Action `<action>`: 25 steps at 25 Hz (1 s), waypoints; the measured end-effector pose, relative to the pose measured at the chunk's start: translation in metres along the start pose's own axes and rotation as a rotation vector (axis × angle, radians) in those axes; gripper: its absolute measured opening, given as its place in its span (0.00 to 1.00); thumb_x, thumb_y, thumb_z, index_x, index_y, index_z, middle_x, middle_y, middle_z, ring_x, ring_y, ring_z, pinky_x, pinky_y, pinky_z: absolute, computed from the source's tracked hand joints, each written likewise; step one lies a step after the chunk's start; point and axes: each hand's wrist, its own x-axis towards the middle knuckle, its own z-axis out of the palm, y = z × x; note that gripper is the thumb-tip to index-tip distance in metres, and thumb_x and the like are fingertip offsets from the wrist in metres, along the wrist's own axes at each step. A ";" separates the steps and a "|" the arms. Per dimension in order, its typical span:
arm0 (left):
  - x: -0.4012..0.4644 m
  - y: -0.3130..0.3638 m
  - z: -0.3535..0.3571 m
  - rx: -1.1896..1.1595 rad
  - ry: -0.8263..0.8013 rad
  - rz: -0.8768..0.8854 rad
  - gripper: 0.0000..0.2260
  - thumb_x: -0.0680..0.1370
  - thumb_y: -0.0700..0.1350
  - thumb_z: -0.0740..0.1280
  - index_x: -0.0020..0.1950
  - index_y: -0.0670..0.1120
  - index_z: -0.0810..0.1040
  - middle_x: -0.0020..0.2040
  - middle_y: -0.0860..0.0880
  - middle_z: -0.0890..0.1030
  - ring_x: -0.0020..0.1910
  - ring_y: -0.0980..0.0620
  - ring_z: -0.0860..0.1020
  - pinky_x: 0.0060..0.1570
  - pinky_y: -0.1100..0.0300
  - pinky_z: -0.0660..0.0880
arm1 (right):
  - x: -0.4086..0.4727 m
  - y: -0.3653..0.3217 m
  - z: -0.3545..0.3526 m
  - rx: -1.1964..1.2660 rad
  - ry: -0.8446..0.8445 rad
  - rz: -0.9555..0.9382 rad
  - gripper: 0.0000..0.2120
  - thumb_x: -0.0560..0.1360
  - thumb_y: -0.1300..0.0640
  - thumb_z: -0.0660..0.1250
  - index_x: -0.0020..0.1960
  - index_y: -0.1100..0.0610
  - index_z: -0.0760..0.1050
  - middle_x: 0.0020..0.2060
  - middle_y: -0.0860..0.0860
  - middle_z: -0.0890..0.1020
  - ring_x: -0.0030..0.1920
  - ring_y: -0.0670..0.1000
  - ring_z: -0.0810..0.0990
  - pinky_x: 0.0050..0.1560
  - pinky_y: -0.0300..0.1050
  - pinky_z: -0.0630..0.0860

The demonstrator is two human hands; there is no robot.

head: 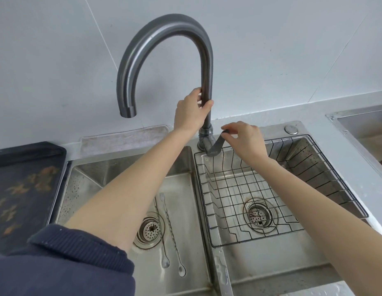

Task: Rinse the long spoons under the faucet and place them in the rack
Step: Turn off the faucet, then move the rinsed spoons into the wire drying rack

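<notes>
**Setting up the water before the spoons are touched**

The left hand [191,111] has its fingers [207,104] clenched round the upright neck of the gooseneck faucet [164,28], likely to steady or swing the spout, whose mouth hangs over the left basin [83,178]. Just to the right of those fingers, the right hand [244,138] pinches the tip of the lever handle [216,145] between thumb and forefinger, a grip suited to turning the water on; no stream shows yet. Well below both hands, the two long spoons [173,236] lie side by side on the left basin floor, beside the drain strainer [148,230], waiting under where water would fall. The wire rack [277,182] sits empty in the right basin, directly beneath the right hand's fingers.
</notes>
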 end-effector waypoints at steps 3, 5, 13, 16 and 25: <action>-0.015 -0.014 -0.006 0.106 -0.043 0.035 0.22 0.78 0.48 0.62 0.71 0.47 0.66 0.68 0.47 0.74 0.66 0.47 0.73 0.66 0.52 0.70 | -0.008 -0.011 0.002 -0.005 0.029 -0.074 0.14 0.74 0.58 0.65 0.60 0.56 0.76 0.52 0.55 0.82 0.52 0.57 0.79 0.55 0.51 0.76; -0.026 -0.026 -0.013 0.195 -0.056 0.039 0.21 0.78 0.49 0.61 0.71 0.48 0.66 0.68 0.47 0.74 0.67 0.46 0.72 0.65 0.52 0.70 | -0.015 -0.020 0.004 -0.008 0.036 -0.121 0.15 0.74 0.59 0.64 0.61 0.57 0.75 0.51 0.56 0.82 0.50 0.58 0.79 0.55 0.52 0.75; -0.069 -0.078 -0.045 0.357 -0.120 -0.063 0.20 0.78 0.51 0.60 0.69 0.48 0.68 0.66 0.46 0.76 0.66 0.46 0.72 0.62 0.53 0.71 | -0.044 -0.044 0.035 -0.014 -0.098 -0.122 0.15 0.75 0.57 0.63 0.61 0.55 0.74 0.56 0.55 0.80 0.54 0.58 0.78 0.54 0.53 0.76; -0.089 -0.105 -0.054 0.382 -0.157 -0.104 0.19 0.78 0.50 0.60 0.69 0.47 0.69 0.66 0.47 0.76 0.66 0.47 0.72 0.60 0.55 0.70 | -0.057 -0.049 0.059 -0.024 -0.184 -0.112 0.15 0.75 0.57 0.63 0.61 0.56 0.74 0.57 0.55 0.80 0.57 0.56 0.78 0.57 0.55 0.76; -0.118 -0.194 -0.036 0.301 -0.288 -0.303 0.17 0.77 0.49 0.62 0.64 0.47 0.74 0.61 0.47 0.79 0.60 0.45 0.77 0.60 0.53 0.73 | -0.091 -0.042 0.138 -0.065 -0.432 0.030 0.15 0.75 0.58 0.62 0.61 0.60 0.74 0.55 0.57 0.80 0.56 0.57 0.78 0.57 0.51 0.75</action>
